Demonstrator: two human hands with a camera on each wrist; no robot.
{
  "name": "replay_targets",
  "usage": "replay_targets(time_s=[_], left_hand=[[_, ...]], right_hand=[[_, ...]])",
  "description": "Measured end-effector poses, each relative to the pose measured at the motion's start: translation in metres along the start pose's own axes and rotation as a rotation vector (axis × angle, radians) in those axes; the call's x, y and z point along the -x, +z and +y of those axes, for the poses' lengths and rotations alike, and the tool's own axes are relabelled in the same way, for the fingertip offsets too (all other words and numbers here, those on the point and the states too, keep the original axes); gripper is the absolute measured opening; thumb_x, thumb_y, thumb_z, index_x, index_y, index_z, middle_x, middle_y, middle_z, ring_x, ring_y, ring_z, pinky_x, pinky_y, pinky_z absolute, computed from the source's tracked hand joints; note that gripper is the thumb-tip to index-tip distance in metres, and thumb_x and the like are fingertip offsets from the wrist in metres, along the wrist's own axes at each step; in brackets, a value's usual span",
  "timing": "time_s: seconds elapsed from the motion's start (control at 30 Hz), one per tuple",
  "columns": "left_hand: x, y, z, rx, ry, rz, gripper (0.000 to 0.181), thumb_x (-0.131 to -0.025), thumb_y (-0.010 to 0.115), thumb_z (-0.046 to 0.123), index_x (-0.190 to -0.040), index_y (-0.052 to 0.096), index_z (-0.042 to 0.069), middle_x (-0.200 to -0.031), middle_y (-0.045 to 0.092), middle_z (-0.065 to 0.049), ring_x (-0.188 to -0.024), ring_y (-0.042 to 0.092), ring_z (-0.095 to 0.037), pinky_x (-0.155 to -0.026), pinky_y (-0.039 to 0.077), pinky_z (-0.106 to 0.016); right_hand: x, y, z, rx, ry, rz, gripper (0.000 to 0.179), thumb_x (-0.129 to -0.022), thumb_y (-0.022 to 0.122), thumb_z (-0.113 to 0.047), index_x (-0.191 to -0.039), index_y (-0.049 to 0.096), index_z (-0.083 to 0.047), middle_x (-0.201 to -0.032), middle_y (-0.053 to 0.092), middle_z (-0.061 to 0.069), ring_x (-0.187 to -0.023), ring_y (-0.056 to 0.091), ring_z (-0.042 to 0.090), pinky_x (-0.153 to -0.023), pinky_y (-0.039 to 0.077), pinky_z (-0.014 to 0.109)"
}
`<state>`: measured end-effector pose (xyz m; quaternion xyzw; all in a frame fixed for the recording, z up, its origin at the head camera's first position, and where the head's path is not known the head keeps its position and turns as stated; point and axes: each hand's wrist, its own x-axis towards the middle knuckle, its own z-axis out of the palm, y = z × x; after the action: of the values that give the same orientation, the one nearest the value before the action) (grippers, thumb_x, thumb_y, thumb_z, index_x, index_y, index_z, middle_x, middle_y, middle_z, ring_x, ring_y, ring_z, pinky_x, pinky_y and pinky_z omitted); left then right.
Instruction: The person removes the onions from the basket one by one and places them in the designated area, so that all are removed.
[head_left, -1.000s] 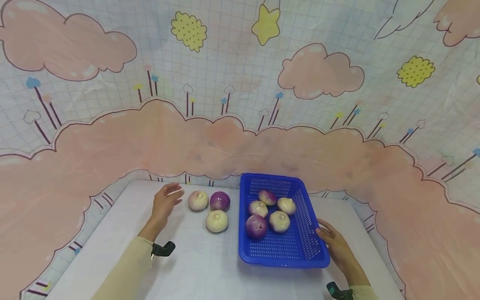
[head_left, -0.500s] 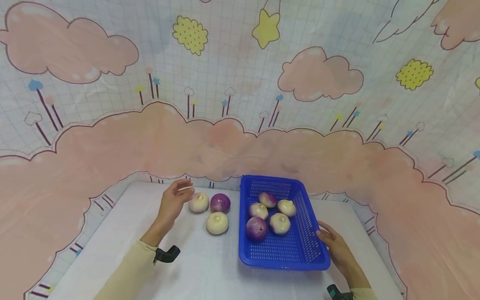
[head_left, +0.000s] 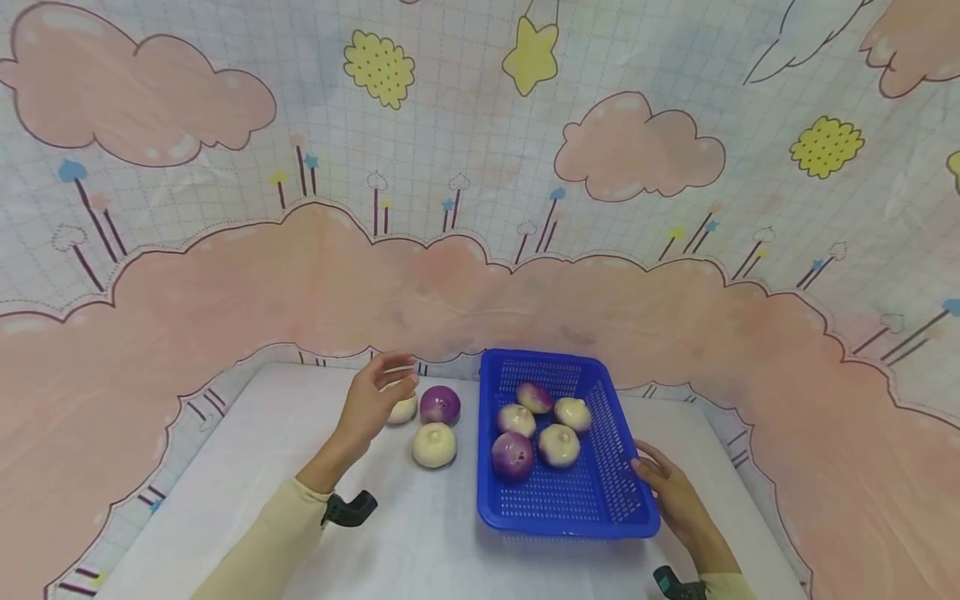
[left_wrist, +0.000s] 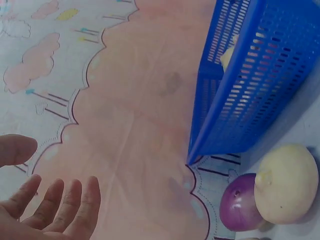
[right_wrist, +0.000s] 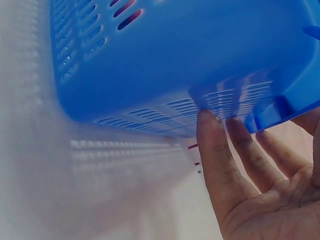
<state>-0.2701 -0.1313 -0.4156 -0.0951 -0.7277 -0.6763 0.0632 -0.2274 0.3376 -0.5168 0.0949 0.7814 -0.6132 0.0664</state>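
Observation:
In the head view my left hand [head_left: 375,398] hovers with loosely bent fingers over a pale onion [head_left: 402,409], partly hiding it. The left wrist view shows that hand's fingers [left_wrist: 70,205] spread, holding nothing. Beside the pale onion lie a purple onion [head_left: 440,405] and, nearer, a cream-white onion [head_left: 434,445]. To their right stands a blue plastic basket [head_left: 570,527] with several purple and cream onions [head_left: 559,445] inside. My right hand [head_left: 675,500] grips its right rim, thumb at the rim and fingers [right_wrist: 212,150] against the outside wall.
The white table [head_left: 247,467] carries everything. A cloth with printed clouds [head_left: 450,292] rises behind its back edge and along both sides. A black wrist camera [head_left: 351,508] sits on my left wrist.
My left hand has moved right, from beside the pale onion to above it, and now covers part of it. The right hand, basket and onions stay in place.

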Motion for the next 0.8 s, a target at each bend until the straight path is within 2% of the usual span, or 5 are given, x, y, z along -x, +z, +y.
replay_targets(time_s=[0.1,0.33,0.6,0.8], left_hand=[[0.001,0.005,0.006,0.001,0.006,-0.032,0.045,-0.093,0.065,0.010,-0.135,0.049,0.001,-0.136,0.055,-0.017,-0.128,0.054,-0.034,-0.086,0.058,-0.023],[0.001,0.023,0.019,-0.063,0.058,-0.090,0.042,-0.092,0.067,0.013,-0.131,0.054,0.009,-0.133,0.059,-0.010,-0.124,0.059,-0.028,-0.093,0.054,-0.020],[0.000,0.051,0.031,-0.056,0.064,-0.183,0.044,-0.092,0.067,0.014,-0.134,0.053,0.009,-0.136,0.058,-0.014,-0.127,0.057,-0.030,-0.102,0.052,-0.040],[-0.003,0.072,0.037,-0.052,0.078,-0.226,0.044,-0.091,0.069,0.017,-0.133,0.055,0.013,-0.132,0.060,-0.011,-0.125,0.058,-0.031,-0.098,0.054,-0.043]], right_hand=[[0.000,0.000,-0.001,0.003,0.001,-0.002,0.067,-0.098,0.055,-0.045,-0.154,0.027,-0.021,-0.155,0.038,0.020,-0.132,0.050,0.034,-0.105,0.048,0.051],[0.000,0.000,-0.002,-0.006,-0.003,-0.007,0.066,-0.098,0.056,-0.042,-0.154,0.028,-0.019,-0.153,0.039,0.021,-0.130,0.052,0.032,-0.103,0.050,0.049],[0.001,0.000,-0.003,-0.004,0.002,-0.002,0.066,-0.099,0.056,-0.041,-0.154,0.028,-0.019,-0.154,0.038,0.021,-0.132,0.050,0.035,-0.106,0.048,0.051],[0.001,0.000,-0.004,-0.009,0.005,-0.004,0.066,-0.099,0.056,-0.040,-0.154,0.027,-0.018,-0.154,0.039,0.021,-0.132,0.050,0.035,-0.106,0.047,0.052]])
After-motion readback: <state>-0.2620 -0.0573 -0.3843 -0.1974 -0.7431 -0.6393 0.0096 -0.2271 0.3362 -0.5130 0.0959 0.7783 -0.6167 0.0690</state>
